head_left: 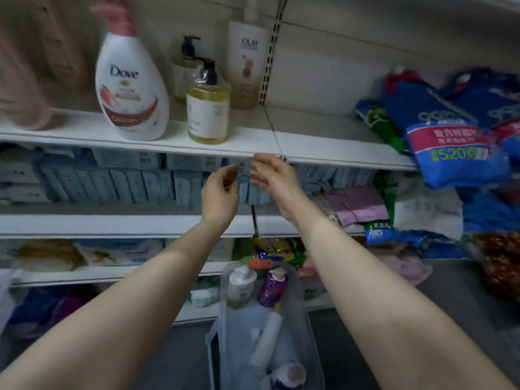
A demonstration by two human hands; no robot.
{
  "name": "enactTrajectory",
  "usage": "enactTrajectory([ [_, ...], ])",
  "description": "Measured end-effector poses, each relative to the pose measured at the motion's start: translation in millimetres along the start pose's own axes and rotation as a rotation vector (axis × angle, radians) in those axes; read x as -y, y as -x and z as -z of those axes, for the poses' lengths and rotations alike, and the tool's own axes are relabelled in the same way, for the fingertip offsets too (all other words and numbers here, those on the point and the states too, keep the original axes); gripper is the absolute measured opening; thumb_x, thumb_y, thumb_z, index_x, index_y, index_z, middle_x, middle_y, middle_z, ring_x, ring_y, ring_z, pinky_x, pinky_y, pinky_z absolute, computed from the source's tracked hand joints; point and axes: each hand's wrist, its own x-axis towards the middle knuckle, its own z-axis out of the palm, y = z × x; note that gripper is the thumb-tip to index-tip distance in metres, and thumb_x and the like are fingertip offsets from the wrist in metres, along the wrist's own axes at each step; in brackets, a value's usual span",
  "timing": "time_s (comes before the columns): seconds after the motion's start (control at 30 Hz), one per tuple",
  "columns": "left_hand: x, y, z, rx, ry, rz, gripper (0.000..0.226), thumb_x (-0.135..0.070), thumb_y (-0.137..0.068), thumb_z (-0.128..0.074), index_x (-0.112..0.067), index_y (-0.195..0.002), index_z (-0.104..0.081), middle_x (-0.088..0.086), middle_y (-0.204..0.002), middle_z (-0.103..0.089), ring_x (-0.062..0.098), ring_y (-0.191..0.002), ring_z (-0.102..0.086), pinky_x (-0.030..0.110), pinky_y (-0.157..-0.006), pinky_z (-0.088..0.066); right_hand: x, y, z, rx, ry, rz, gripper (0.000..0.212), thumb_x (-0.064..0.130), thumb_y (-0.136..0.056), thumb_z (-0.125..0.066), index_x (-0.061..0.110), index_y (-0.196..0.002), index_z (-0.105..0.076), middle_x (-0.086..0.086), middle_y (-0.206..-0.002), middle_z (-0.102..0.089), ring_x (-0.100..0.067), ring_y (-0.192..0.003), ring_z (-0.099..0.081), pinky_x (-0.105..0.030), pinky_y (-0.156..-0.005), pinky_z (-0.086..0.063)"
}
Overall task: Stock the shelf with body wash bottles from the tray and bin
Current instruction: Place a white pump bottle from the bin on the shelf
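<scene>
Both hands are raised just under the shelf's [247,147] front edge; the left hand [221,192] and right hand [271,175] have loosely curled, parted fingers holding nothing. The Dove bottle [130,85] stands on the shelf above; more bottles lie in the clear bin [306,319] below.
</scene>
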Motion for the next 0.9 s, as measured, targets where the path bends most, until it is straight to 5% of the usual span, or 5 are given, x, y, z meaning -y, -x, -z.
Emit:
enactTrajectory([
  [0.27, 60.1, 84.1, -63.1, 0.233, -0.071, 0.176, 0.032, -0.005, -0.089, -0.058, -0.012, -0.12, -0.064, 0.006, -0.112, -0.068, 0.018, -0.1, -0.065, 0.035, -0.095, -0.051, -123.2, 52.8, 76.1, -0.003, 0.195, -0.251, 0.028, 0.001, -0.095, -0.06, 0.011, -0.121, -0.063, -0.016, -0.115, -0.068, -0.022, -0.102, -0.066, -0.035, -0.093, -0.052],
  [0.5, 118.7, 169.9, -112.6, 0.366, -0.168, 0.407, 0.026, -0.008, -0.091, -0.06, -0.016, -0.115, -0.066, 0.003, -0.097, -0.067, 0.021, -0.091, -0.065, 0.033, -0.088, -0.052, -218.7, 107.5, 134.2, 0.073, 0.215, -0.531, 0.036, -0.003, -0.095, -0.058, 0.0, -0.131, -0.057, -0.014, -0.112, -0.063, -0.02, -0.104, -0.058, -0.022, -0.08, -0.05],
  [0.67, 167.1, 225.2, -130.0, 0.451, -0.225, 0.602, 0.038, 0.002, -0.086, -0.063, -0.007, -0.123, -0.061, 0.012, -0.118, -0.065, 0.028, -0.105, -0.064, 0.04, -0.097, -0.05, -273.8, 136.4, 161.5, 0.206, 0.276, -0.656, 0.041, 0.005, -0.093, -0.065, 0.008, -0.133, -0.058, -0.015, -0.128, -0.063, -0.015, -0.111, -0.058, -0.036, -0.102, -0.048],
  [0.9, 220.8, 277.5, -138.1, 0.49, -0.292, 0.802, 0.044, -0.007, -0.089, -0.063, -0.019, -0.13, -0.057, 0.007, -0.124, -0.063, 0.022, -0.109, -0.061, 0.038, -0.097, -0.049, -348.3, 153.4, 169.4, 0.291, 0.367, -0.811, 0.051, 0.018, -0.092, -0.068, 0.023, -0.14, -0.051, -0.004, -0.137, -0.055, -0.018, -0.123, -0.055, -0.039, -0.108, -0.046],
])
